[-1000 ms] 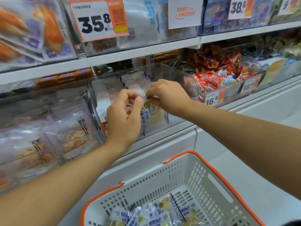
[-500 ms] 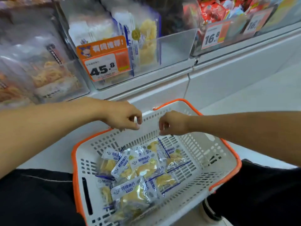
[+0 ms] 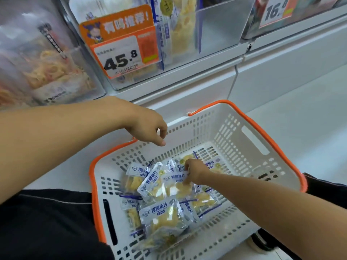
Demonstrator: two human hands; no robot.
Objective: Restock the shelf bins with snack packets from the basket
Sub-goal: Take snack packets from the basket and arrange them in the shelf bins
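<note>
While right hand (image 3: 194, 172) pinches top snack packet (image 3: 161, 183) at basket (image 3: 262, 128) centre, slick film may slip; left hand (image 3: 150, 130) at 11 o'clock hovers loosely curled, holding nothing.

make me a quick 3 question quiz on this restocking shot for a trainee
1. True or false: the right hand is down in the basket on the snack packets.
2. Multiple choice: where is the left hand? A) inside the shelf bin B) above the basket's far rim, holding nothing C) gripping the basket's handle
3. Fill in: the orange price tag on the shelf bin above the basket reads ____.

Key: 1 true; 2 B; 3 45.8
</note>
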